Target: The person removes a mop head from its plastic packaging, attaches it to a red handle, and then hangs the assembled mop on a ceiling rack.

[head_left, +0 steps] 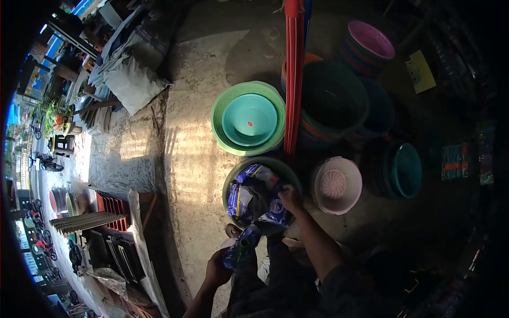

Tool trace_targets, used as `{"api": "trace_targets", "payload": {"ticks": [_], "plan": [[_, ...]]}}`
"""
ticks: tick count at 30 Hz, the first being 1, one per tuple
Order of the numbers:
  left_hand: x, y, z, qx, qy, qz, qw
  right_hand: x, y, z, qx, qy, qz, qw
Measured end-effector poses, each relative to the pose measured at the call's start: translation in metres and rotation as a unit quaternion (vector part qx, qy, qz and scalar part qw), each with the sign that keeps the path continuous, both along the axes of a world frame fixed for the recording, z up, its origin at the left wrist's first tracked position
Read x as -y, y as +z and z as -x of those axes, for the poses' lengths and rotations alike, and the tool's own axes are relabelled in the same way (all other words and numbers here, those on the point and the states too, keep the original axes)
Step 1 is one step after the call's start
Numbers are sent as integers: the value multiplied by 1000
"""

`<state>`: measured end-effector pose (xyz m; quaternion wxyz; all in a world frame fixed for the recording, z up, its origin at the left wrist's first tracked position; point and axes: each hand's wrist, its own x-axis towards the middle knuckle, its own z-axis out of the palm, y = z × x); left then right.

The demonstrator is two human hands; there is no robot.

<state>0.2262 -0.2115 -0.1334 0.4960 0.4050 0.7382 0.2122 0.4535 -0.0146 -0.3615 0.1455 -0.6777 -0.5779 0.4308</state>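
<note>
In the head view, a large blue-and-white bag [241, 197] lies inside a dark green basin [226, 185] that stands on the concrete floor [193, 175], reaching from the basin's left rim to its right rim. The right hand [290, 199] is over the basin's right rim, its grip closed, fingers curled on the bag's right edge. The left hand [217, 269] is outside the basin, beyond the rim on the person's side; its grip is closed round the lower left edge of a blue packet [232, 256], which has a green round patch on it. Whether packet and bag are joined is too dark to tell. Just beyond the basin's far rim is a light green basin [217, 124] with a turquoise basin [249, 127] nested in it, a small red mark at the bottom. To the right stands a pale pink basket [337, 185], and farther right a dark teal basin [407, 170]. Upright red poles [293, 79] rise beside the light green basin's right rim, with more stacked tubs [334, 95] behind them.
</note>
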Motion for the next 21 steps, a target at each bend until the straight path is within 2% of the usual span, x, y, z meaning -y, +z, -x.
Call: {"api": "trace_targets", "payload": {"ticks": [2,3,4,6,8,10,14,16,17,19,21], "plan": [[8,-14,2,6,31,-7,999,-72,13,0,-33,-41,-39,998],[14,-22,5,-8,32,-12,999,-106,20,0,12,-42,-90,995],[16,-30,7,-23,31,-17,999,-138,27,-1,-11,-48,-96,994],[14,-32,6,-39,28,-27,998,-188,34,2,41,-75,-136,987],[15,-40,7,-10,59,-13,998,-225,25,0,53,-60,-297,952],[19,-52,6,3,74,-10,997,-245,66,13,49,-106,-221,968],[21,-57,-3,21,95,17,995,-271,91,19,100,-111,-236,960],[23,-63,-7,21,89,8,996,-284,93,9,112,-27,-249,962],[24,-64,-10,21,81,-1,997,-286,92,4,112,-24,-248,962],[18,-62,-16,30,74,0,997,-290,95,-6,-26,-17,-156,987],[6,-58,-22,41,67,-2,997,-291,81,-16,-16,-7,-170,985]]}}
